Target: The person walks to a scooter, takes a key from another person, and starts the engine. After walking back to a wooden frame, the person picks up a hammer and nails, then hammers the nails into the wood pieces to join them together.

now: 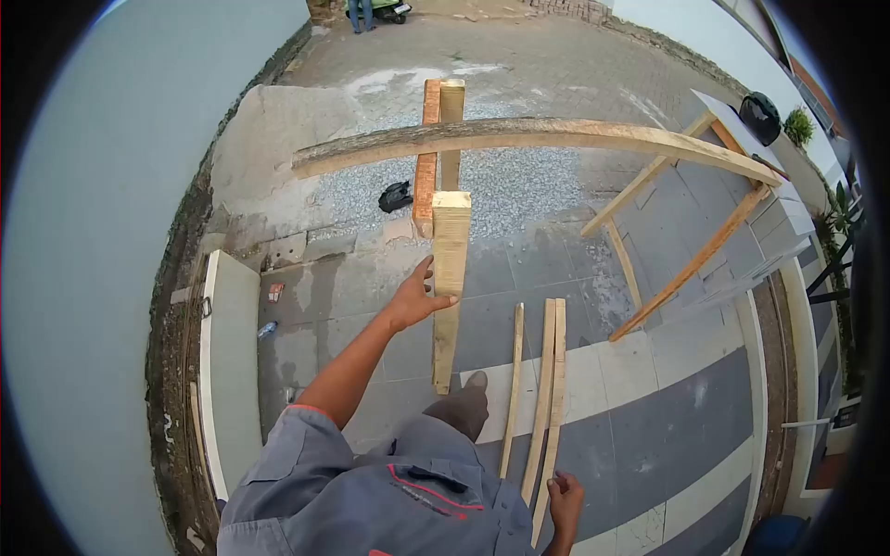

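My left hand (417, 298) reaches forward with thumb and fingers apart. Its thumb overlaps the face of a pale wooden beam (451, 241), and the fingers lie along the beam's left side. Behind it stand another pale post (451, 102) and a reddish wooden post (426, 176). A long rough-edged beam (519, 134) crosses over these posts. Low on the right, my right hand (565, 500) has its fingers curled in; what they hold, if anything, is too small to make out. It is beside several thin wooden strips (554, 371) lying on the tiles.
A slanted wooden prop (686, 269) and light frame stand by a grey structure (742, 213) at right, with a dark helmet (760, 116) on top. Gravel (519, 185) and a black bag (395, 196) lie ahead. A white gate panel (232, 343) is left; a person (360, 14) stands far off.
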